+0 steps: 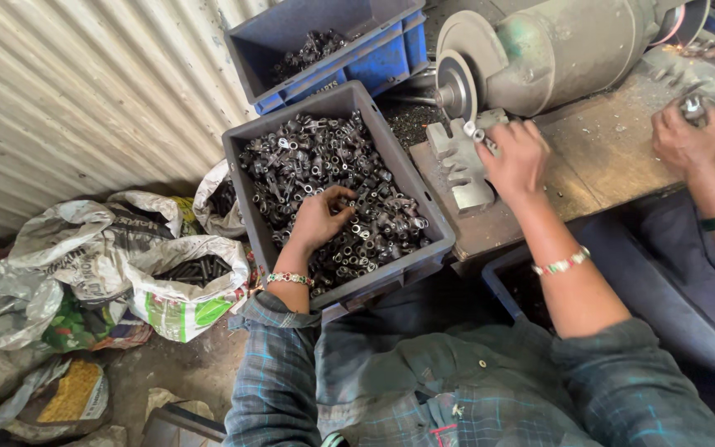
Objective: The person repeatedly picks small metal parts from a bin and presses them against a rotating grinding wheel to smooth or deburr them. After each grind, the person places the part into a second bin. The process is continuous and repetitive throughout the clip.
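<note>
We grind a small part [480, 136] clenched in our right hand [516, 159] at the wheel [455, 84] while our left hand [321, 217] closes on parts in the near crate [251, 203], next to be fed rightward.

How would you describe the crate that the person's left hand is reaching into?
Start at the grinder on the wooden bench. Just left of the bench sits a grey crate heaped with small metal parts; the left hand rests in it. The neighbouring crate behind it is blue and nearly empty.

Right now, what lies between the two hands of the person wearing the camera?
In the head view, the right wall of the grey crate and the metal rest block lie between the left hand, in the crate's metal parts, and the right hand.
</note>
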`<state>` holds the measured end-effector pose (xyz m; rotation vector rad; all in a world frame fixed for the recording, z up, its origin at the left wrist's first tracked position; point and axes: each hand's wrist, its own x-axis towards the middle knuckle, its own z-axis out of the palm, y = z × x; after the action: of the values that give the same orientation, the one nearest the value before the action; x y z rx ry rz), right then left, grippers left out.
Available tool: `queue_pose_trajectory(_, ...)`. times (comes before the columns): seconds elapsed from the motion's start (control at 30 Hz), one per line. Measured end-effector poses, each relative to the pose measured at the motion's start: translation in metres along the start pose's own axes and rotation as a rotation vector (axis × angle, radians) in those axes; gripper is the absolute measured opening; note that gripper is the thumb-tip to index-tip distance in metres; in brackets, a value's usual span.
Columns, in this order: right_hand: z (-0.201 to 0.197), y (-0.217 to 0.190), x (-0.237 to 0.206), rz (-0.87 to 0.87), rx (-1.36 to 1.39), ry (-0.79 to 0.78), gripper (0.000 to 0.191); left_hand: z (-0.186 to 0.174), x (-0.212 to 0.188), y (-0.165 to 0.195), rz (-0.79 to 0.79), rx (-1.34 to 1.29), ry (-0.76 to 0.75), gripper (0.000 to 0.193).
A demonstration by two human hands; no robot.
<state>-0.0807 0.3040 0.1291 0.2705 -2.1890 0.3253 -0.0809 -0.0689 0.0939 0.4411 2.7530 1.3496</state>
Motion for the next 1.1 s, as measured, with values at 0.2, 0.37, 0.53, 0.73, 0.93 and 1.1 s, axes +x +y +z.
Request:
queue_pose_trajectory(0.2,-0.058,-0.006,0.002,-0.679,-0.212,0.269,0.016,0.003,0.001,-0.001,-0.024,-0.013,-0.032,0.030)
queue_pose_trajectory(0.37,-0.063,-0.012,0.016,-0.752,-0.221,0.335,0.015,-0.001,0.001,0.002,-0.045,-0.014,-0.033,0.030)
queue_pose_trajectory(0.53,-0.043,-0.005,0.009,-0.376,-0.127,0.015,0.020,-0.002,-0.001,0.005,-0.037,0.014,-0.046,0.031)
queue_pose_trajectory(0.73,0.026,0.035,0.024,0.157,0.081,-0.248,0.031,-0.004,0.002,0.005,-0.057,0.011,-0.051,0.031)
queue_pose_trajectory(0.93,0.048,0.056,0.027,0.163,0.075,-0.243,0.032,-0.005,0.004,0.001,-0.064,0.061,-0.035,0.031)
queue_pose_trajectory(1.1,0.049,0.048,0.024,0.201,0.006,-0.221,0.030,-0.005,0.004,-0.001,-0.026,0.089,-0.033,0.027)
